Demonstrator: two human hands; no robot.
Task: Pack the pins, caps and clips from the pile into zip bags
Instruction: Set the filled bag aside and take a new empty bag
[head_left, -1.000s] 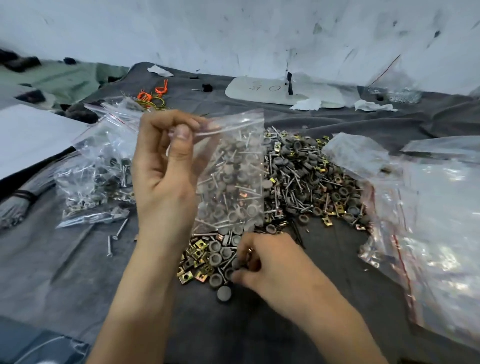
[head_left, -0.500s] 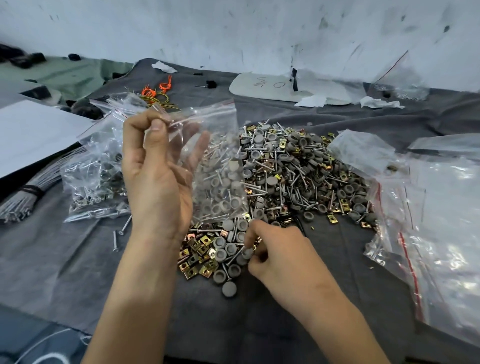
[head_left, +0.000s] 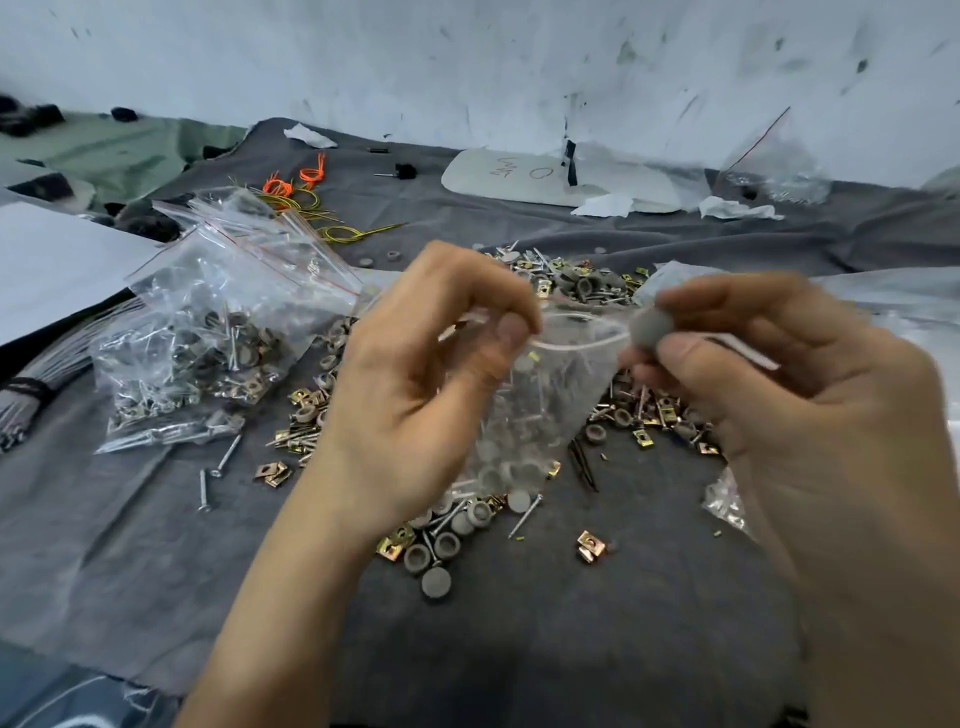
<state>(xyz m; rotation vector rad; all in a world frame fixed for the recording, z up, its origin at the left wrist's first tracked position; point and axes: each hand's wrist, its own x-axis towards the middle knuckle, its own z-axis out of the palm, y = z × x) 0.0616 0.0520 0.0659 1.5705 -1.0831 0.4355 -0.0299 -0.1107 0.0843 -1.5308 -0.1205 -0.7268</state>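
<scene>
Pinched between the thumb and fingertips of the right hand (head_left: 810, 395) is a round grey cap (head_left: 650, 326), held at the right end of the open mouth of the clear plastic zip bag (head_left: 524, 415); the left hand (head_left: 415, 374) pinches the mouth's left rim between thumb and forefinger, so the bag hangs below with some caps and pins inside; the mouth runs left to right between both hands, so the drop probably calls for a short move leftward and down; under the bag the loose pile of steel pins, grey caps and brass clips (head_left: 441, 545) spreads over the dark grey cloth (head_left: 571, 649); farther left lie filled clear zip bags (head_left: 208, 332); beyond them, orange wire loops (head_left: 291, 179)
</scene>
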